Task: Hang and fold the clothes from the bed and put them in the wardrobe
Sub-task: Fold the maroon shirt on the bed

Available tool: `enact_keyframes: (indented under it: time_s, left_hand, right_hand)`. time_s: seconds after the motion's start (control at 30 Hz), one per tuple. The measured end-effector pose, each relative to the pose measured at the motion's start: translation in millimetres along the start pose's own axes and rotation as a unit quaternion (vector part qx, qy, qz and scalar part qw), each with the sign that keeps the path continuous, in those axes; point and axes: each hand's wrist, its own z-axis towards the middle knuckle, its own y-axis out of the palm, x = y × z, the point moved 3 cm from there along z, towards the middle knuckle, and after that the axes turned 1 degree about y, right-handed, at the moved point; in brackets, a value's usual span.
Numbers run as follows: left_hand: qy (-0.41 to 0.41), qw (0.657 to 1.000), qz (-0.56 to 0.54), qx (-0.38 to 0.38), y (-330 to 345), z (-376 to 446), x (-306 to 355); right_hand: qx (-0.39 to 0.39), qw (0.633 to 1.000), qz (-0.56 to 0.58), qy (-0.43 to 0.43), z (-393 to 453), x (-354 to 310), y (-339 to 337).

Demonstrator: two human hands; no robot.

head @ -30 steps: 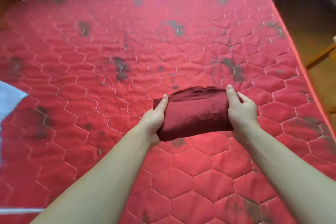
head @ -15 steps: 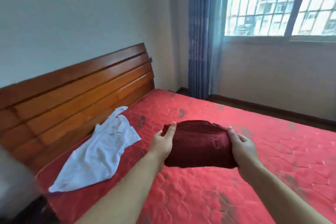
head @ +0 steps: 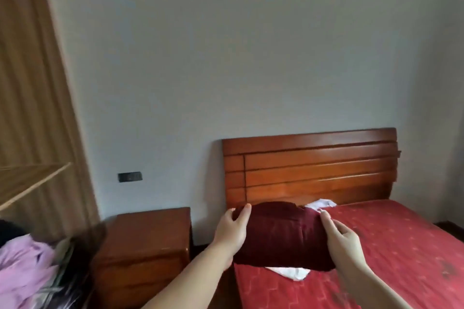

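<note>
Hands (head: 232, 232) (head: 345, 243) grip folded maroon garment (head: 281, 236); nightstand (head: 148, 246) left.

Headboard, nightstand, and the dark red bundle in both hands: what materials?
Headboard: looks like reddish-brown wood, glossy varnish, grooved horizontal slats catching light. Nightstand: same reddish wood look, smoother sheen; solid or veneer unclear. Dark red bundle, held by left hand and right hand: matte woven fabric with soft creases.

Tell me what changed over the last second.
The view swung left from the red mattress to the wooden headboard, nightstand and wardrobe. Unchanged: left hand and right hand keep their grip on the folded dark red garment.
</note>
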Motion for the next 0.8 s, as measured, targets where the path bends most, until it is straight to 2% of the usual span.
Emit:
enact_keyframes:
  time_s: [0.07,0.2,0.37,0.63,0.8]
  left_hand:
    - [0.000,0.998,-0.015,0.053,-62.0,3.1,-4.6]
    - [0.006,0.988,-0.022,0.153,-185.1,4.0,-28.2]
    - [-0.040,0.974,-0.044,0.221,-316.1,17.2,-79.1]
    - [-0.055,0.947,-0.040,0.314,-461.5,48.1,-113.0]
    - [-0.086,0.930,-0.039,0.355,-517.4,97.4,-132.7]
  right_hand:
    - [-0.051,0.998,-0.014,-0.025,-11.2,-21.9,63.4]
    - [-0.141,0.990,-0.008,-0.023,-45.3,-28.9,194.9]
    - [-0.207,0.978,-0.016,-0.023,-86.1,-22.8,337.3]
    - [-0.284,0.957,-0.052,-0.004,-111.6,-22.8,509.6]
    - [-0.311,0.948,-0.061,-0.024,-90.7,-21.8,593.0]
